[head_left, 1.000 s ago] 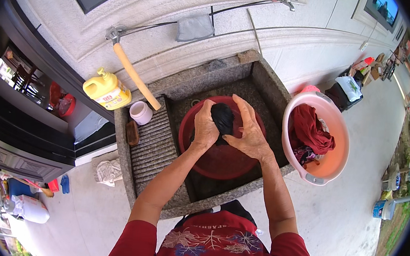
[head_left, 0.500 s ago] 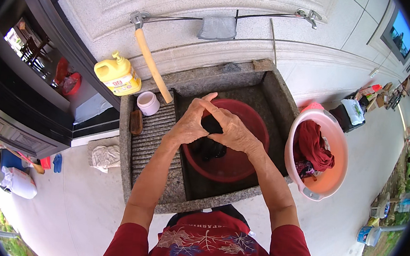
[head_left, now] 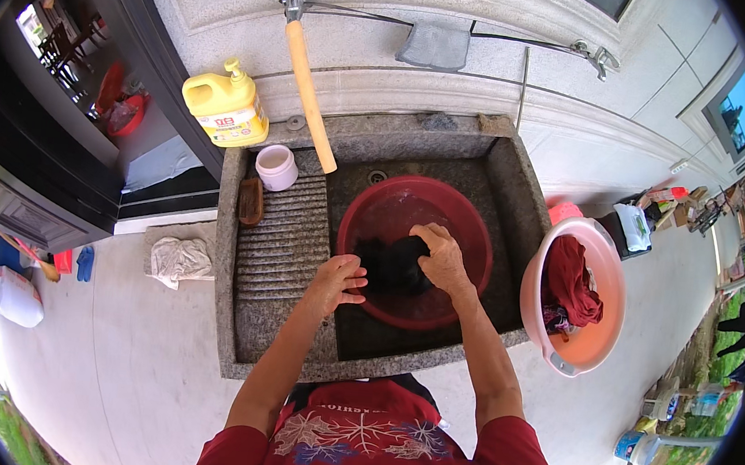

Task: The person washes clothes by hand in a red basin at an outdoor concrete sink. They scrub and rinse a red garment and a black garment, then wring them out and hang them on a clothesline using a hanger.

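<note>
A red plastic basin (head_left: 477,233) with water in it stands in the stone sink (head_left: 221,325). Inside lies a wet, dark bundle of black cloth (head_left: 394,265); its kind cannot be made out. My right hand (head_left: 443,258) reaches over the basin, its fingers curled onto the right side of the cloth. By the basin's left rim, my left hand (head_left: 337,284) is held with fingers apart and nothing in them, close to the cloth's left end.
Left of the basin is a ribbed washboard slope (head_left: 282,251) with a scrub brush (head_left: 251,201) and a pale pink jar (head_left: 277,167). A yellow pump jug (head_left: 226,106) stands behind them. A wooden-handled tool (head_left: 310,94) leans there. At right, a pink tub (head_left: 605,333) holds red clothes (head_left: 574,281).
My hands were together above the basin with fingertips meeting. They have come apart and lower, the left to the basin's left rim, the right onto the black cloth.
</note>
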Tool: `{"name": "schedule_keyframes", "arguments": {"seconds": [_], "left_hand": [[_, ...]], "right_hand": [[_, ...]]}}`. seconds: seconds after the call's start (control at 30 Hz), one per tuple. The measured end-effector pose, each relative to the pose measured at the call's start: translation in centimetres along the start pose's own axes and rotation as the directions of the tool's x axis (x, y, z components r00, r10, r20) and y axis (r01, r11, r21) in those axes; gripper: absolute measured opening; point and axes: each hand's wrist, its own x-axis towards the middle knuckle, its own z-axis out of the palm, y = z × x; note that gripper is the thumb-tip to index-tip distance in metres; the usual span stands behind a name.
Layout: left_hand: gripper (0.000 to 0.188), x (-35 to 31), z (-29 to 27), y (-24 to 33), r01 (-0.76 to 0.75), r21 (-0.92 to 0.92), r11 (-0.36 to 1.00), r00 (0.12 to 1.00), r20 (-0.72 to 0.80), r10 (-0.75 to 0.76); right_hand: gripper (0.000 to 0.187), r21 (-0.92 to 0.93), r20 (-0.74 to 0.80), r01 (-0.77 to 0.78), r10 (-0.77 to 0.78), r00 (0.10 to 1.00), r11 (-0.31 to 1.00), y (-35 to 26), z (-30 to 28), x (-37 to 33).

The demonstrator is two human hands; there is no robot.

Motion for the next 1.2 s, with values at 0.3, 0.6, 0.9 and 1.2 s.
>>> {"name": "schedule_keyframes", "arguments": {"seconds": [0.3, 0.6, 0.9, 1.2], "left_hand": [[0.098, -0.1, 2.9, 3.9, 0.284, -0.170, 0.944, 0.761, 0.639, -0.114], [0.067, 0.7, 8.6, 4.6, 0.334, -0.644, 0.688, 0.835, 0.541, 0.101], [0.020, 4.7, 9.1, 3.3, 0.358, -0.827, 0.433, 0.912, 0.409, 0.026], [0.024, 4.9, 10.2, 3.9, -0.072, -0.647, 0.759, 0.928, 0.236, 0.289]], "right_hand": [[0.041, 0.087, -0.006, 0.487, -0.488, 0.873, 0.869, -10.8, -11.5, 5.5], [0.029, -0.311, 0.017, 0.607, -0.635, 0.773, 0.731, -12.8, -8.0, 0.2], [0.030, 0.116, -0.190, -0.232, 0.251, 0.949, 0.966, -4.9, -6.2, -3.0], [0.044, 0.811, 0.457, -0.261, 0.289, 0.842, -0.524, -1.1, 2.4, -6.4]]}}
